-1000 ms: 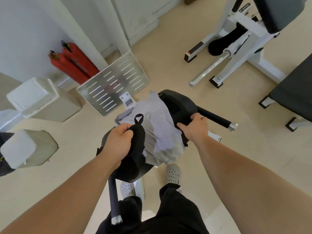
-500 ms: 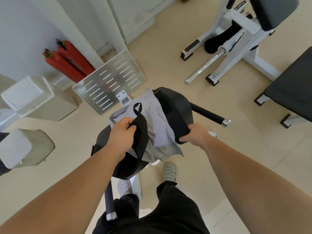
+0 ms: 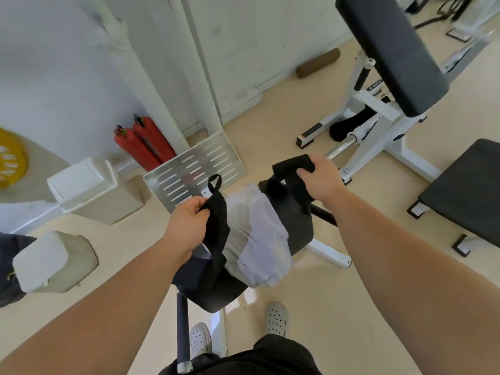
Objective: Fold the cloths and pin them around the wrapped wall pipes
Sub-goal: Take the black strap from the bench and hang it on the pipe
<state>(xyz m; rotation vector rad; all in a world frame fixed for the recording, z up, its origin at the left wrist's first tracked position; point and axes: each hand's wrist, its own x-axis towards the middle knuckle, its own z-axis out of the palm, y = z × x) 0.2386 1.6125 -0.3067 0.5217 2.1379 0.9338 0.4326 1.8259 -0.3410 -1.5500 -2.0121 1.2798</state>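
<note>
Early going: left hand (image 3: 189, 223) and right hand (image 3: 320, 177) each grip black cloth (image 3: 217, 231) over the pad (image 3: 213, 296), where a pale cloth (image 3: 257, 234) lies; nothing looks folded, and no cloth hangs on the wall pipe (image 3: 140, 74)

The room is a gym with a white wall (image 3: 54, 77) and a smooth beige floor (image 3: 311, 299) that shines a little. Two red extinguishers (image 3: 143, 143) stand by the wall, and a slotted metal plate (image 3: 189, 169) is just beside them. A white bin (image 3: 86, 185) is on the left, with a second bin (image 3: 51, 263) nearer. On the right stands a white machine (image 3: 384, 136) with a black pad (image 3: 392, 50), near a black bench (image 3: 465, 182). A brown roll (image 3: 318, 63) lies along the wall.
</note>
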